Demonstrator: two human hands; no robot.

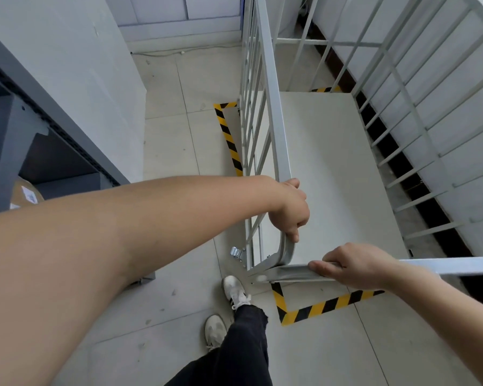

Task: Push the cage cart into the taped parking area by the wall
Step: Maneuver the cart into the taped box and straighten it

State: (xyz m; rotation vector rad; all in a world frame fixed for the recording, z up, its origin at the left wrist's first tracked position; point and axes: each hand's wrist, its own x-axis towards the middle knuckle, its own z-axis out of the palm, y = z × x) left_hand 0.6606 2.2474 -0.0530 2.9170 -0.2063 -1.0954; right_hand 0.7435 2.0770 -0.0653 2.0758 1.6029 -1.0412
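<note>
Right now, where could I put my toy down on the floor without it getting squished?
Bare tiles lie between the grey shelf and the striped tape, left of the cage cart. Its inside floor is bare too. It's crowded at the near corner, where the left hand, right hand and shoes meet.

Open tiled floor (pixel 179 135) lies between the cage cart (pixel 273 112) (barred sides) and the grey shelving (pixel 17 129).
</note>
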